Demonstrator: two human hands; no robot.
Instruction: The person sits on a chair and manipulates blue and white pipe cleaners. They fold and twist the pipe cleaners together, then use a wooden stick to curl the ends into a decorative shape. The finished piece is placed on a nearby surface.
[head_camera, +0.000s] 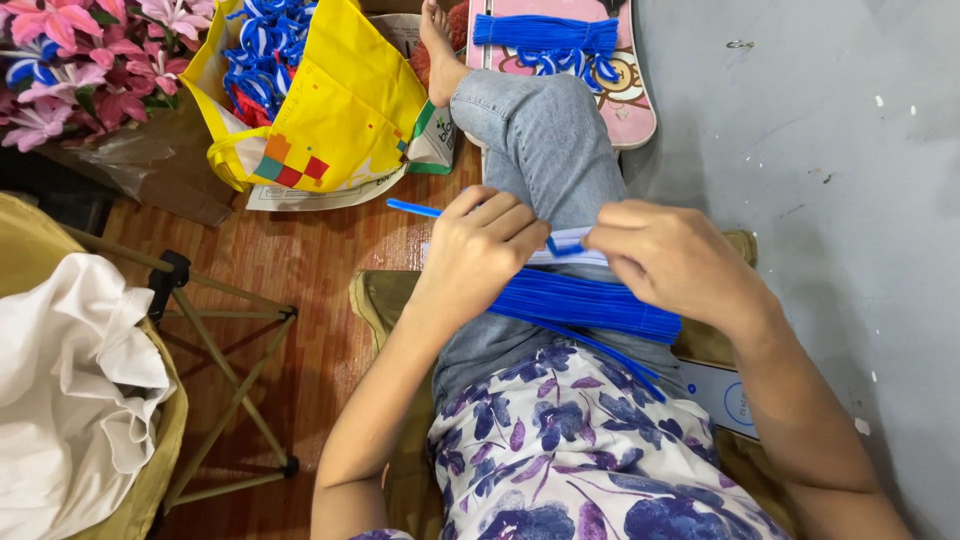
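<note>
My left hand (478, 245) and my right hand (668, 258) meet over my lap, both pinching a small blue-and-white twisted piece (566, 243) made of fuzzy wire. One blue fuzzy wire (412, 208) sticks out to the left from under my left hand. A thick bundle of blue fuzzy wires (590, 303) lies across my jeans-clad thigh just below both hands. My leg (545, 140) stretches up towards a bare foot.
A yellow bag (340, 110) holding blue-and-white twisted pieces sits upper left, beside pink artificial flowers (80, 60). A pink board (625, 95) carries more blue wires (545, 38). A folding stand (230, 370) with white cloth (70, 390) stands left. Grey wall at right.
</note>
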